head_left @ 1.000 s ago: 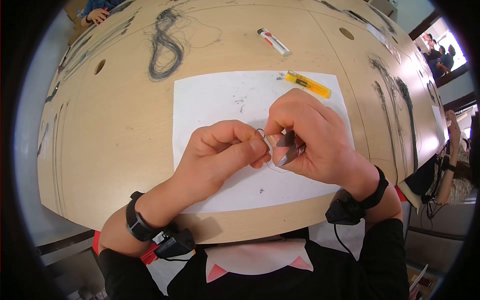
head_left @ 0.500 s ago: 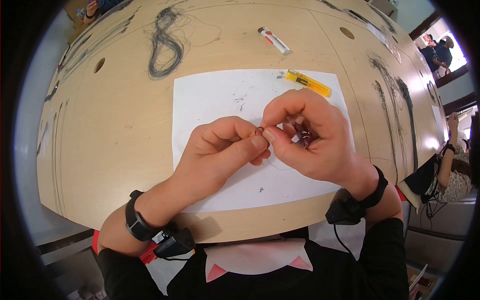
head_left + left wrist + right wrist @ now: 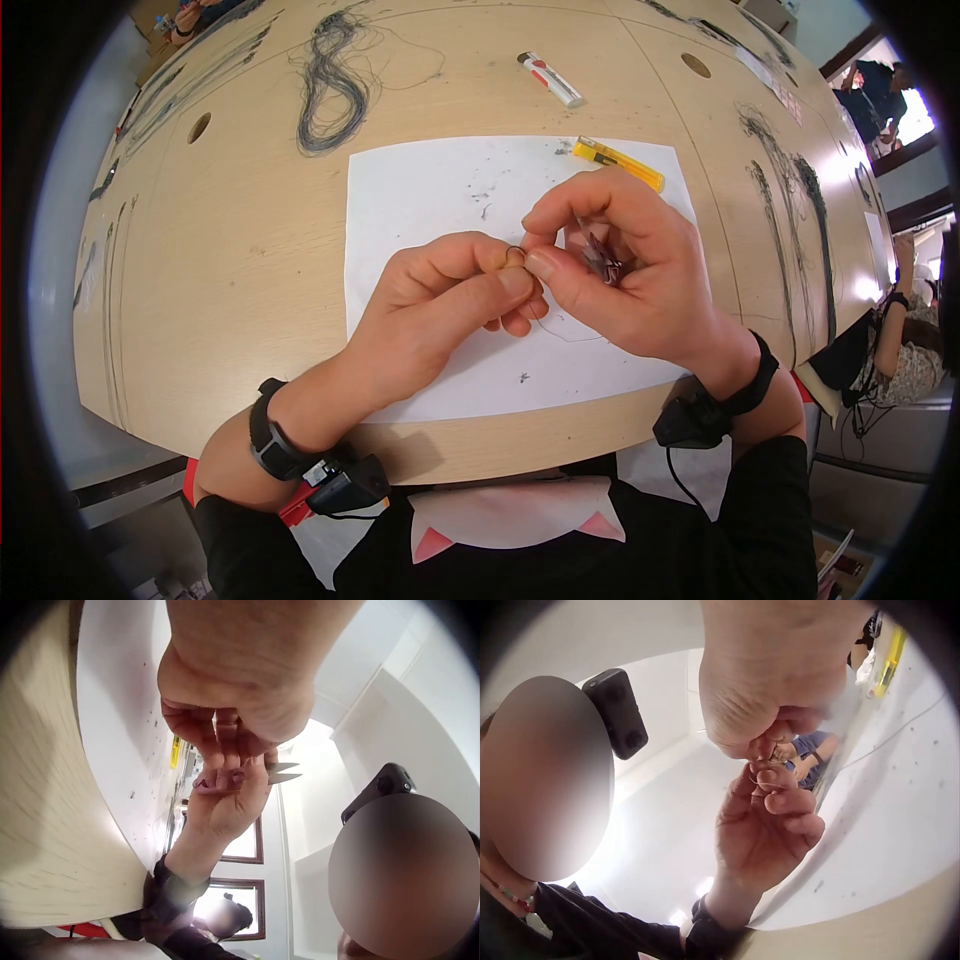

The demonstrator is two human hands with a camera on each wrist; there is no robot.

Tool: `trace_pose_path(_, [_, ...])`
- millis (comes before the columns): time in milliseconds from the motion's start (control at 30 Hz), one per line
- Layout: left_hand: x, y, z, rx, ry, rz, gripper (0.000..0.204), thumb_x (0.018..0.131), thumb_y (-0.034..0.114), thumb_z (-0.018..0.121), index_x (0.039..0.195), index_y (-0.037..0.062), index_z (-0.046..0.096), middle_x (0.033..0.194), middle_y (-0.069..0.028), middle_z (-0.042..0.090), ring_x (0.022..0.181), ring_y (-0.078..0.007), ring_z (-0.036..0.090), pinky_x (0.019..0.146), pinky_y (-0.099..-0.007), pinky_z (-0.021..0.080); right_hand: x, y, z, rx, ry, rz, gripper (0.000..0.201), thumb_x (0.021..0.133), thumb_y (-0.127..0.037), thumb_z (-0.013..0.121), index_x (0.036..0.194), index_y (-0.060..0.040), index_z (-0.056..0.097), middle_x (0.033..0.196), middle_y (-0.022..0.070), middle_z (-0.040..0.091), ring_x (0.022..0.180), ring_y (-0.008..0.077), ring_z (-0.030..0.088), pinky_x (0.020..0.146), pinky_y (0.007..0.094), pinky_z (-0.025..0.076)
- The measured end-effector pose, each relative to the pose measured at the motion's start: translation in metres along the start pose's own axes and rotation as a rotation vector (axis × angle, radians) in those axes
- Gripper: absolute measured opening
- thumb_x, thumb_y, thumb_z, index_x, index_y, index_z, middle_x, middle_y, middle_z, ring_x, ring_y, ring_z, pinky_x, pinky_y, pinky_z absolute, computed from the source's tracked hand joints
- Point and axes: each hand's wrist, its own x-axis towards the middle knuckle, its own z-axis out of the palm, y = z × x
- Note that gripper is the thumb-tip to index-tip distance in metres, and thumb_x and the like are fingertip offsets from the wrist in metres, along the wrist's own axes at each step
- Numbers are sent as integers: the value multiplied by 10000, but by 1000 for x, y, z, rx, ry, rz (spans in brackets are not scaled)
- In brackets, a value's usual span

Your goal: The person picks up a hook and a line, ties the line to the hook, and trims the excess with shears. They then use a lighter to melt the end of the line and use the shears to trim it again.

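Over the white paper point(image 3: 420, 210), my left hand point(image 3: 440, 305) pinches a small dark loop of thread point(image 3: 515, 253) between thumb and forefinger. My right hand point(image 3: 635, 270) brings its thumb and forefinger together right at that loop, meeting the left fingertips. Tucked within the right palm is a pair of small scissors point(image 3: 601, 262); the two pointed blades point(image 3: 286, 772) stick out beyond the hand in the left wrist view. A fine thread point(image 3: 570, 339) trails from the fingers across the paper, and the right wrist view shows a strand point(image 3: 894, 736) too.
A yellow cutter knife point(image 3: 620, 164) lies at the paper's top right corner, with a white lighter point(image 3: 550, 79) beyond it. Farther back is a grey hank of thread point(image 3: 335, 90). More dark strands point(image 3: 815, 220) lie along the right side. Dark scraps point(image 3: 485, 190) dot the paper.
The right hand has turned, so the scissor blades that pointed toward the loop now sit back in the palm. Its thumb and forefinger have come to the loop. The left hand has barely moved.
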Motion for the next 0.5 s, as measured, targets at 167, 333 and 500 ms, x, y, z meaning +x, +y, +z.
trace_pose_path(167, [1,-1,-3,58,-59,39,68,832,72,442,838,35,498,801,-79,556,752,-141,543,662,-254,451,-1,2,1,-23,53,28,187,728,-31,573,892,12,494,763,43,532,617,49,482,535,176,403])
trace_pose_path(333, [1,-2,-4,85,-69,38,77,835,81,444,847,32,502,799,-76,556,751,-138,541,667,-253,450,0,5,1,11,81,40,160,737,-34,559,882,9,506,707,28,524,577,28,453,499,166,372])
trace_pose_path(500, [1,-3,0,1,-24,33,120,836,80,473,820,-20,538,762,-61,556,677,-92,495,641,-211,419,0,-3,-2,-11,12,55,139,739,-26,550,868,12,510,690,29,530,556,26,457,493,164,376])
